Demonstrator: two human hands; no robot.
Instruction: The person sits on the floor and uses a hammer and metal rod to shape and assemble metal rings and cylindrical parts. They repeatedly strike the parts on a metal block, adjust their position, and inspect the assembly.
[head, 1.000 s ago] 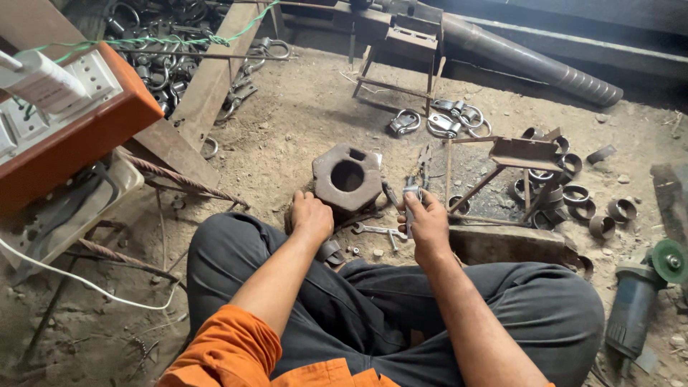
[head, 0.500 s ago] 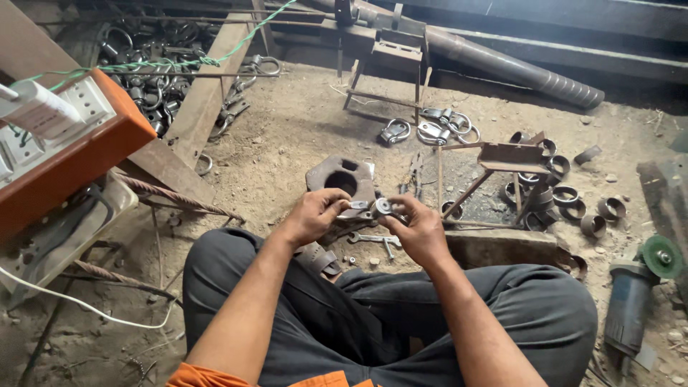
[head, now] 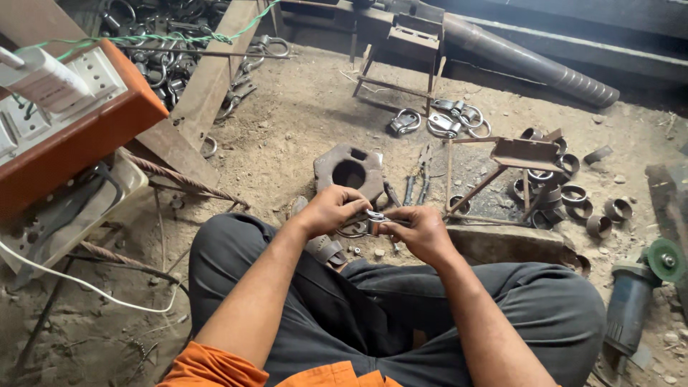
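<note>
I sit on a dirt floor with my knees apart. My left hand (head: 331, 209) and my right hand (head: 419, 233) meet in front of me, both gripping a small metal ring clamp (head: 374, 221) between their fingertips. Just beyond my hands a heavy flat steel block with a round hole (head: 351, 170) lies on the ground. Some small bolts and bits (head: 356, 251) lie on the dirt under my hands.
An orange box with white sockets (head: 64, 118) stands at left, cables trailing. A small welded steel stand (head: 512, 168) and several short pipe rings (head: 573, 193) sit at right, an angle grinder (head: 634, 294) beside my right knee. Finished clamps (head: 444, 120) and a steel pipe (head: 530, 61) lie farther back.
My hands have lifted from the ground by the steel block and come together at mid-height, now holding the small clamp between them. The view has shifted slightly.
</note>
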